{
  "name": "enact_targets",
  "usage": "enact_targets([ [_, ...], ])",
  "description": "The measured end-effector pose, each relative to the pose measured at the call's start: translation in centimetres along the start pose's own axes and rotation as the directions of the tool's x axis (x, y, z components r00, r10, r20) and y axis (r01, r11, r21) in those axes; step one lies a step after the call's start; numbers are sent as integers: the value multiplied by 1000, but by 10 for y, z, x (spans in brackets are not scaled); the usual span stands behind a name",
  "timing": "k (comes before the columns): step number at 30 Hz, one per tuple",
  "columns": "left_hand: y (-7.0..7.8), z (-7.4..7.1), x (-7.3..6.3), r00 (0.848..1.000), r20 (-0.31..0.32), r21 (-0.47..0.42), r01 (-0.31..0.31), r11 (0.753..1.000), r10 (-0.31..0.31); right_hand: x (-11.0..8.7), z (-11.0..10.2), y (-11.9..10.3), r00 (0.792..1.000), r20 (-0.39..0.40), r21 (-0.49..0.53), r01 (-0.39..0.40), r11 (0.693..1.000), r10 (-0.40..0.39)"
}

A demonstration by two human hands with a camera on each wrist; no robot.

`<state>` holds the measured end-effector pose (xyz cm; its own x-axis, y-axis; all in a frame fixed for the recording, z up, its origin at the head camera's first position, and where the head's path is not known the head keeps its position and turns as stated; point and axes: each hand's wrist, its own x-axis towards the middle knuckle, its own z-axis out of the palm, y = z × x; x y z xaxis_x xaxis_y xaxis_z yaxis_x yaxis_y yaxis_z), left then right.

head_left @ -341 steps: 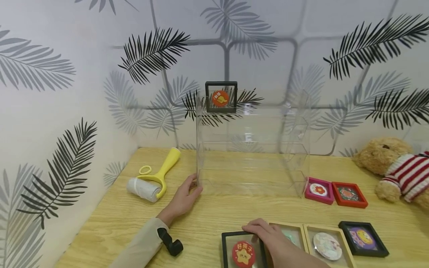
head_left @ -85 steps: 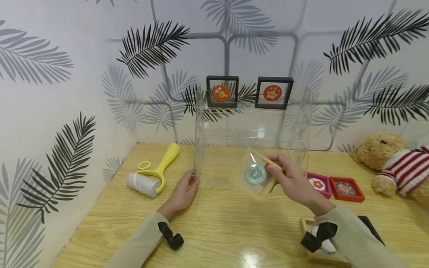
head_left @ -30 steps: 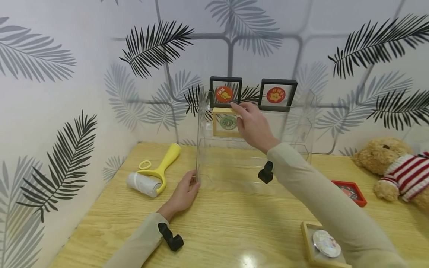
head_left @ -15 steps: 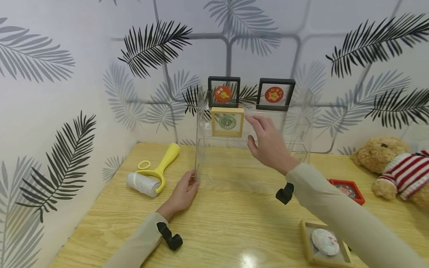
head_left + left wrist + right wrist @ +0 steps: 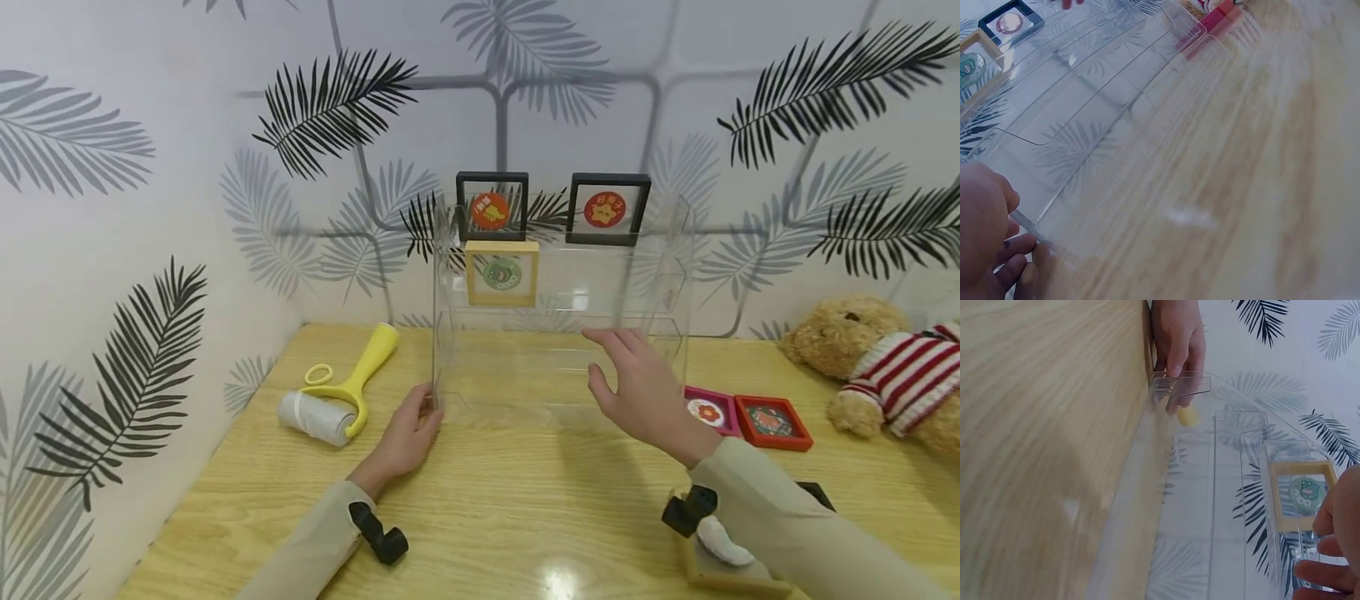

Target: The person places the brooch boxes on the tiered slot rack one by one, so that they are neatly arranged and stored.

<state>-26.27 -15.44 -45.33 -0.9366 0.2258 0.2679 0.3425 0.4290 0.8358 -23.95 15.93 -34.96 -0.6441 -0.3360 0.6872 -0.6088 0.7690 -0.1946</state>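
A clear stepped display rack [image 5: 517, 406] stands on the wooden table. At its lower left edge my left hand [image 5: 405, 429] grips the side panel, with the thumb in front and fingers behind. My right hand [image 5: 648, 396], holding nothing, hovers before the rack's right half with fingers extended and thumb apart. On the top tier stand two black frames, one with an orange thumbs-up badge [image 5: 491, 212], the other with a red star badge [image 5: 603, 210]. Below the left one, a light-wood frame with a green badge [image 5: 501, 274] stands upright on the second tier.
Right of the rack lie a pink frame [image 5: 709, 412] and a red frame [image 5: 774, 422]. Another light-wood frame [image 5: 738, 579] and a black frame [image 5: 816, 495] are partly under my right sleeve. A yellow-handled lint roller [image 5: 318, 417] lies left; a teddy bear [image 5: 847, 333] sits right.
The black star-badge frame and the light-wood green-badge frame went from the table onto the rack. My right hand has let go of the wooden frame and drawn back down to the right.
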Motion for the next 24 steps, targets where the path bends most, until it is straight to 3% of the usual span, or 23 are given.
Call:
enact_targets([
  [9,0,2,2,1000,5,4,2,1000,-2,-46,-18,5,992,125,25,-5,1000,2],
  [14,-1,5,-1,1000,9,14,21,1000,-22,-72,-29,7,989,148,60,11,998,-20],
  [24,-1,4,1,999,6,-7,34,999,-34,-100,-52,25,974,209,122,-121,985,94],
])
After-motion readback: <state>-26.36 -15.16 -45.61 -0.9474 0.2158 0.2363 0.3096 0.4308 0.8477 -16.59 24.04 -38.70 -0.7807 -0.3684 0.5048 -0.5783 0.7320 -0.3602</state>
